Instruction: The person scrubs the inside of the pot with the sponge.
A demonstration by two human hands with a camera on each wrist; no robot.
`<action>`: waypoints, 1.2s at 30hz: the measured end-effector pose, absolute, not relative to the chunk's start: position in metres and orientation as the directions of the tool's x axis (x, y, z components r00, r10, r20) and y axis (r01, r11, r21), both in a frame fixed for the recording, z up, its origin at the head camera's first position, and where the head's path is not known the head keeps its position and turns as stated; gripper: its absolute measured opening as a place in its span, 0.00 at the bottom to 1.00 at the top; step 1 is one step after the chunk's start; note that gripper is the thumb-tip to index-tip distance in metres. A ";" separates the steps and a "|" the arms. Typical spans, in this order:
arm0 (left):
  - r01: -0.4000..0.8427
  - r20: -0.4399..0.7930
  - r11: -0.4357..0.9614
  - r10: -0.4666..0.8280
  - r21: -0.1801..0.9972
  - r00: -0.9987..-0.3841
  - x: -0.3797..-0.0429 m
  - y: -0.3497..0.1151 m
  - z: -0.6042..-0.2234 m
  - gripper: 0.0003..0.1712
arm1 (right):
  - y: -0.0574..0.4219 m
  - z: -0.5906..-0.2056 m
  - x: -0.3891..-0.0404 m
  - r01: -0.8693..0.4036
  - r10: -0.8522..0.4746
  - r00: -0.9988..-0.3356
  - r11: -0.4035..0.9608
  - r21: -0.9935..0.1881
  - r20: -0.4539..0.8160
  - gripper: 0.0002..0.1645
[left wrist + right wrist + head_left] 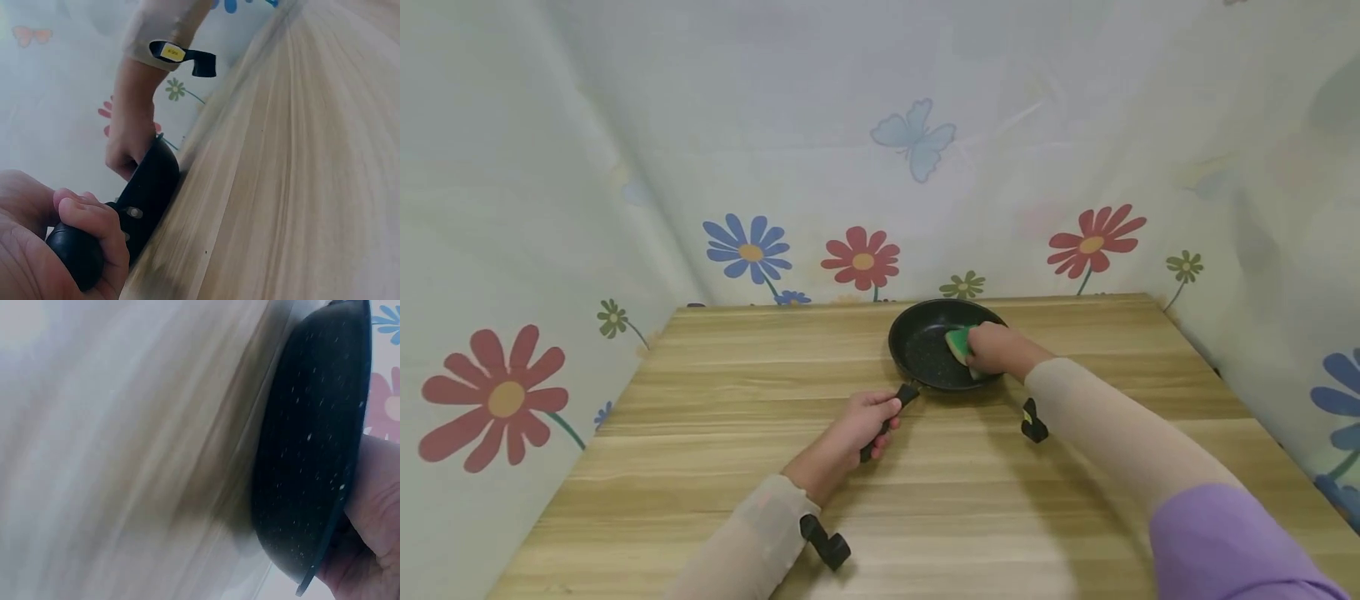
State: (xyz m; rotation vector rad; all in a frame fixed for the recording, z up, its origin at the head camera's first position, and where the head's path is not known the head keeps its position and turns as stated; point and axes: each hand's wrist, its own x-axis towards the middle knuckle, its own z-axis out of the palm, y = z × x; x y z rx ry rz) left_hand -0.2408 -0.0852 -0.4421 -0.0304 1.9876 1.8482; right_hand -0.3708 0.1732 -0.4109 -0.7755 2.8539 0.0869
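Note:
A black speckled frying pan [925,346] rests on the wooden table, its handle pointing toward the near left. My left hand [874,421] grips that handle; in the left wrist view the fingers [94,219] wrap round its rounded black end [76,256]. Inside the pan, toward its right side, my right hand [996,348] holds a green and yellow sponge [958,342] against the inner surface. From the right wrist, the pan's outer wall [306,444] hides the sponge and most of the fingers, with part of the right hand [375,512] showing beyond the rim.
The wooden table [737,358] spreads around the pan. Behind it and at both sides hangs a pale cloth [805,167] printed with flowers and a butterfly. Each wrist wears a black camera mount, one on the left [825,542] and one on the right [1033,421].

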 end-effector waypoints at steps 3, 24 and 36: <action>-0.297 -0.315 0.107 0.273 0.949 -0.909 -0.241 -0.085 -0.442 0.19 | 0.172 -0.411 -0.365 -0.545 -0.541 -0.816 0.837 -0.042 -0.204 0.19; -0.359 -0.385 0.138 0.325 0.923 -0.864 -0.245 -0.086 -0.435 0.20 | 0.130 -0.425 -0.360 -0.586 -0.651 -0.753 0.730 -0.351 -0.097 0.16; -0.345 -0.374 0.149 0.299 0.927 -0.878 -0.244 -0.083 -0.437 0.20 | 0.110 -0.420 -0.377 -0.401 -0.526 -0.824 0.803 -0.441 -0.209 0.13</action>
